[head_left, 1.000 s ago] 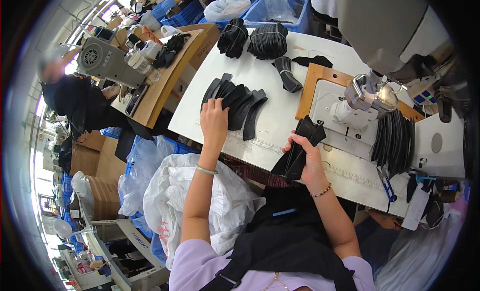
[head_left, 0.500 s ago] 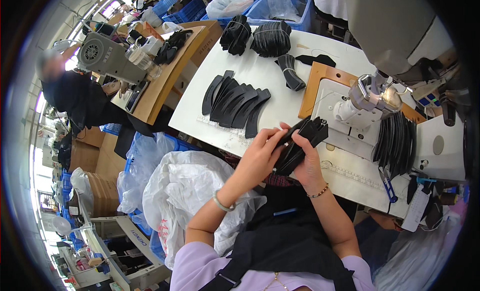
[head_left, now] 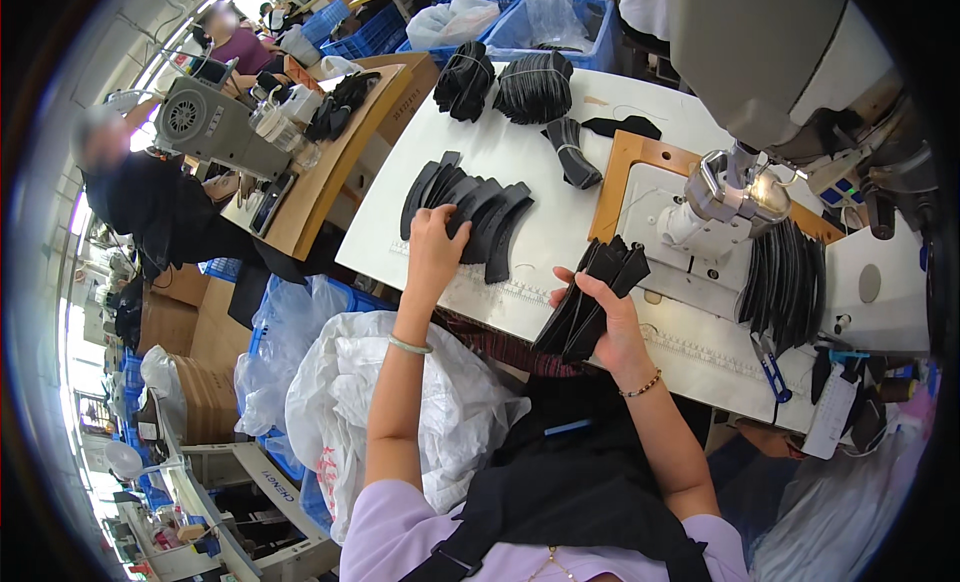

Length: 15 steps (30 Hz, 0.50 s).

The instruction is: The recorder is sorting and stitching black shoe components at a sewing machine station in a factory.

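Note:
Several curved black strips lie overlapped in a row on the white table. My left hand is at their near side, its bent fingertips touching them, with thumb and forefinger apart. Close to the table's front edge, my right hand grips a bundle of black strips, thumb across the top. The bundle's strips fan out at the upper end. Beyond the bundle stands the sewing machine's metal head, and another row of black strips rests to its right.
Tied black bundles sit at the table's back, with a smaller tied one nearer. Blue-handled snips lie by the right front edge. A white plastic sack bulges below the table's left edge. Another person works at the left.
My left hand has let go of the bundle and moved left to the row of strips. My right hand still holds the bundle, now slightly lower.

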Each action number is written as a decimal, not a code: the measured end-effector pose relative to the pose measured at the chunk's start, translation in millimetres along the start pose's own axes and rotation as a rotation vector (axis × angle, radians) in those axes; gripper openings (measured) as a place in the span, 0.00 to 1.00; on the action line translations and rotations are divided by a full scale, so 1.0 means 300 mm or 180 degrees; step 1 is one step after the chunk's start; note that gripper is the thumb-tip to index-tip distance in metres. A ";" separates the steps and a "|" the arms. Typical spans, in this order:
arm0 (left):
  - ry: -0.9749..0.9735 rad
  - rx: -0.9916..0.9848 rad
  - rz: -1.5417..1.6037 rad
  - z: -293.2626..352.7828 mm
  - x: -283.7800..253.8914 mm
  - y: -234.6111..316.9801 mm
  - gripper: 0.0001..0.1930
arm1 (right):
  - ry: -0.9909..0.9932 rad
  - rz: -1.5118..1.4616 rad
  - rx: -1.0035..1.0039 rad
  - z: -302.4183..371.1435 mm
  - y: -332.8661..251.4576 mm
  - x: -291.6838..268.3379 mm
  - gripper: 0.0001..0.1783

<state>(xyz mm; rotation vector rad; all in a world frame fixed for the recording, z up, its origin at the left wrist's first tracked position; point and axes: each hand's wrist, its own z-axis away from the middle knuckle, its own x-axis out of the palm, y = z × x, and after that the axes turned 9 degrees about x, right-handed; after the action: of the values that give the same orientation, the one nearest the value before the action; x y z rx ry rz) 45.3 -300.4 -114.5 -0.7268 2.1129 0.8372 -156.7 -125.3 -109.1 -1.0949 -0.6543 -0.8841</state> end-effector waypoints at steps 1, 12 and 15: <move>0.0197 -0.0051 0.0176 -0.006 -0.006 0.005 0.16 | -0.0038 -0.0014 0.0027 0.002 -0.002 -0.005 0.12; -0.0439 -0.0044 0.0055 0.023 0.057 0.085 0.20 | -0.0156 0.0075 -0.0047 -0.001 0.015 0.009 0.15; -0.0014 0.0194 0.0093 0.009 0.040 0.127 0.19 | -0.0169 0.0036 -0.0034 -0.009 0.012 -0.006 0.19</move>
<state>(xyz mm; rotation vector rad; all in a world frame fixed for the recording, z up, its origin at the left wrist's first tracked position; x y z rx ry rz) 12.7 -277.3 -112.9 -0.6629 2.1400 0.7860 -154.3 -126.5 -113.2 -1.1338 -0.6873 -0.8521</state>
